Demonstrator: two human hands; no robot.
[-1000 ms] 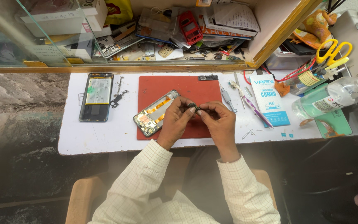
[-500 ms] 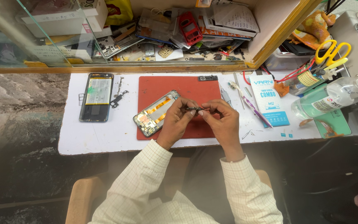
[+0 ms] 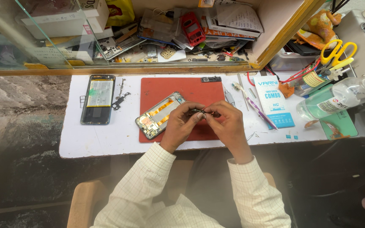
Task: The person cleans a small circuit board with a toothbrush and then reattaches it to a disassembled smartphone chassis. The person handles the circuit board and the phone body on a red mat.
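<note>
a small dark part [image 3: 200, 112] was pinched between the fingertips of both hands, just above the red mat [image 3: 191, 88]; its shape was too small to tell. just beside it an opened phone [image 3: 159, 115] lay tilted on the mat, orange ribbon and board exposed.

A white worktop [image 3: 106, 139] runs left to right, its front edge nearest the camera. Behind it sits a wooden-framed shelf [image 3: 275, 33] (cluttered with papers and parts), fronted on the left by a glass pane [image 3: 43, 38]. Left of the worktop lies a mottled stone surface [image 3: 22, 114]. A tan chair [image 3: 83, 202] stands below. Lighting is even and bright.
</note>
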